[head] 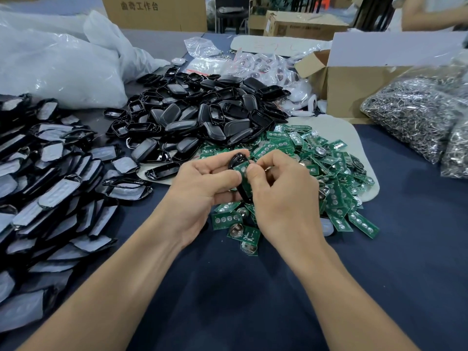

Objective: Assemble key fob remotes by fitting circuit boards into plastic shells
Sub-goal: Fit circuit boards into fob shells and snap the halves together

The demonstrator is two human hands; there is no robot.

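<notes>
My left hand (202,188) grips a black plastic shell (236,160), held upright above the table. My right hand (281,191) pinches a green circuit board (242,174) against the shell's open face, thumb pressing on the board. Both hands meet over the near edge of a heap of green circuit boards (326,173). A pile of empty black shells (202,117) lies just behind the hands. The lower part of the held shell is hidden by my fingers.
Rows of shells with grey pads (50,188) fill the left side. White plastic bags (58,64) sit at the back left, a cardboard box (354,84) and bags of metal rings (420,115) at the right. Dark blue cloth (228,300) covers the table.
</notes>
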